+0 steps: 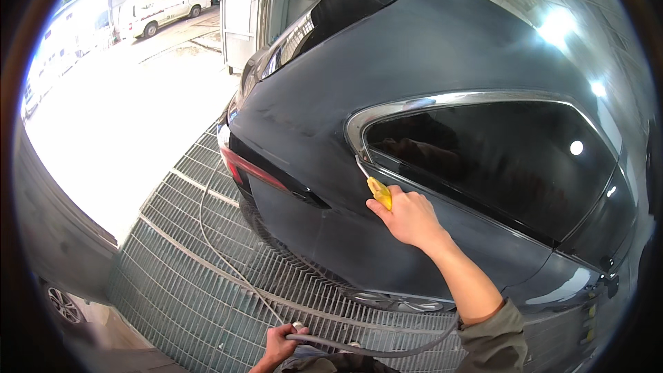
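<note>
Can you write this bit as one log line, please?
right hand: holds yellow tool | tip: near window trim | left hand: holds hose | beside: dark car

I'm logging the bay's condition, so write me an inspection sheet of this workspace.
Surface: metal grate underfoot; the car has dull, hazy grey bodywork.
Job's things: yellow tool, its thin tip by the lower rear corner of the window trim; contact cannot be told.
Clutter: nothing seen.
Grips: right grip closed on the tool; left grip closed on a grey hose.
Cables: the hose curves toward the right forearm; a thin line crosses the grate.
Surroundings: white van outside, upper left; bright lights overhead.
</note>
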Demonstrator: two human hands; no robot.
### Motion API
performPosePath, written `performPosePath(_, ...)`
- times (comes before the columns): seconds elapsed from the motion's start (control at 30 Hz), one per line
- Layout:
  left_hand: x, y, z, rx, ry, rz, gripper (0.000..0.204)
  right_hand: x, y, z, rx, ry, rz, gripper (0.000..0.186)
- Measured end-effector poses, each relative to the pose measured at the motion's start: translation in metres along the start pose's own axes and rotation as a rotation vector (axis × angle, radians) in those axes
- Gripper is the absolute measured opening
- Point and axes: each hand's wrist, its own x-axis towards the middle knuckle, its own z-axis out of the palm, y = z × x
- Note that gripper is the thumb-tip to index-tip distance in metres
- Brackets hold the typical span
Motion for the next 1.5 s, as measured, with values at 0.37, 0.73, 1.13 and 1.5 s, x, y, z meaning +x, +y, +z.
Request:
performPosePath(0.37,0.026,0.001,-0.001,-0.05,-0.072,-0.026,0.046,0.026,-0.042,-0.057,-0.187,0.157,0.008,0.058)
performPosePath(0.73,0.049,0.003,0.013,-0.087,-0.125,-0.011,0.044,-0.016,0.015,-0.136,-0.144,0.289,0.285,0.064)
performPosePath(1.13,0.041,0.025,0.036,-0.173,-0.202,-0.123,0.042,-0.056,0.139,-0.207,0.251,0.606,0.53,0.058)
performPosePath(1.5,0.028,0.033,0.008,-0.158,-0.063,-0.021,0.045,0.018,-0.003,-0.106,0.421,0.13,0.129,0.058)
